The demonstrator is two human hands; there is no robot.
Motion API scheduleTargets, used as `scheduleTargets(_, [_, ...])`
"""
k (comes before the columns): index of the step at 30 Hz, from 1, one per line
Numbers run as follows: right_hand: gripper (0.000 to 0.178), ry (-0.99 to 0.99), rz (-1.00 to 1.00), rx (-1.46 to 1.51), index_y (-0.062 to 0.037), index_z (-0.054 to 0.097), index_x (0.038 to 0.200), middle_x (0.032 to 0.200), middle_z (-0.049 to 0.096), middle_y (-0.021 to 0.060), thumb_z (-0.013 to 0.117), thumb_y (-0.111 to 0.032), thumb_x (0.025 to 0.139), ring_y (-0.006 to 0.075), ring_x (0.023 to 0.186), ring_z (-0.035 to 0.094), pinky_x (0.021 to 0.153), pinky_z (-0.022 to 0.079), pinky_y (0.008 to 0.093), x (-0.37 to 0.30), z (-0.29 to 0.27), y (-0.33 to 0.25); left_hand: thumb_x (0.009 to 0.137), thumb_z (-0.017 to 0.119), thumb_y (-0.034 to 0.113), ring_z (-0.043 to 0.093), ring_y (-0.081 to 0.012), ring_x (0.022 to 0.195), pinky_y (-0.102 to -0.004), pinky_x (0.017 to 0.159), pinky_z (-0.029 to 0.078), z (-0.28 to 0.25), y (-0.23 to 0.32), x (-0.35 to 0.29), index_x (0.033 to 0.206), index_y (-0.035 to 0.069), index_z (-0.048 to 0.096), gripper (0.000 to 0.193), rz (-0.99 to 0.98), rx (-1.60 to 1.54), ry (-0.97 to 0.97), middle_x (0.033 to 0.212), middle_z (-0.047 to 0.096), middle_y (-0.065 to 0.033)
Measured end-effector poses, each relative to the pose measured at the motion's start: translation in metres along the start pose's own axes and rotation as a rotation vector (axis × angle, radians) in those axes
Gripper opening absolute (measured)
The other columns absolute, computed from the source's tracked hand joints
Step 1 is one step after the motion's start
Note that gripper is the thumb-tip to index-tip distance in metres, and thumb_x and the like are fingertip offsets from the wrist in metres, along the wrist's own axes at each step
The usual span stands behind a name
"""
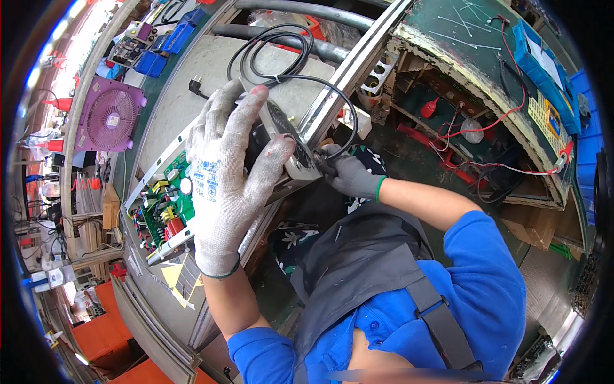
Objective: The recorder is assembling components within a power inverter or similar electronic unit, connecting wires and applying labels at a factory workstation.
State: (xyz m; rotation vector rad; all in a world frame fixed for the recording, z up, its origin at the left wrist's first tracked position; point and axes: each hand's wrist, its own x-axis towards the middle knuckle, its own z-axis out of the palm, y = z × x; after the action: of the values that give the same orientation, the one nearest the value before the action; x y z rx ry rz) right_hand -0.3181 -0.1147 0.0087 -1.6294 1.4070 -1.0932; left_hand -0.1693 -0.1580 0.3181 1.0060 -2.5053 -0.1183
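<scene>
A metal-framed electronic unit lies on the bench, its green circuit board (181, 184) exposed. At its near right end stands a metal end panel (277, 118) with a dark round grille. My left hand (224, 169), in a white glove, lies across the unit. Its fingers are stretched and spread, with thumb and forefinger against the panel. My right hand (350, 174), in a dark grey glove, is closed at the panel's lower corner, on the black power cord (354, 121). Its fingertips are partly hidden. The cord loops in a coil behind the panel, and its plug (195, 86) lies on the bench.
A purple fan (110, 115) stands to the left. Blue bins (151, 64) sit at the back left. On the right, a green-topped bench (441, 32) carries cable ties, a red wire and a blue tray (543, 61). Metal rails (307, 9) run behind the bench.
</scene>
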Motion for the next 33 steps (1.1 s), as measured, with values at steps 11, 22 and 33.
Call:
scheduleTargets(11, [0.038, -0.319, 0.2, -0.109, -0.0041, 0.054, 0.114, 0.097, 0.06, 0.0128, 0.069, -0.019, 0.083, 0.0258, 0.093, 0.063, 0.08, 0.052, 0.0387, -0.001, -0.052, -0.074, 0.087, 0.066, 0.028, 0.046, -0.0383, 0.135, -0.0461, 0.113, 0.031, 0.0, -0.003, -0.002, 0.136, 0.008, 0.06, 0.054, 0.015, 0.053, 0.01, 0.145, 0.051, -0.0216])
scheduleTargets(22, [0.069, -0.321, -0.147, -0.554, -0.0044, 0.056, 0.13, 0.104, 0.072, 0.011, 0.082, -0.037, 0.076, 0.0214, 0.097, 0.068, 0.084, 0.055, 0.0327, 0.038, -0.045, -0.017, 0.086, 0.071, 0.035, 0.047, -0.0426, 0.129, -0.0501, 0.11, 0.033, -0.001, -0.004, 0.0, 0.136, 0.009, 0.058, 0.058, 0.028, 0.025, 0.001, 0.141, 0.051, -0.0241])
scheduleTargets(33, [0.045, -0.499, -0.038, -0.327, -0.0034, 0.067, 0.102, 0.098, 0.071, 0.0109, 0.083, -0.031, 0.07, 0.0229, 0.087, 0.066, 0.079, 0.053, 0.0391, 0.047, -0.06, -0.03, 0.086, 0.07, 0.032, 0.046, -0.0431, 0.13, -0.0514, 0.111, 0.032, -0.004, -0.001, -0.001, 0.137, 0.009, 0.058, 0.057, 0.013, 0.004, -0.002, 0.141, 0.051, -0.0245])
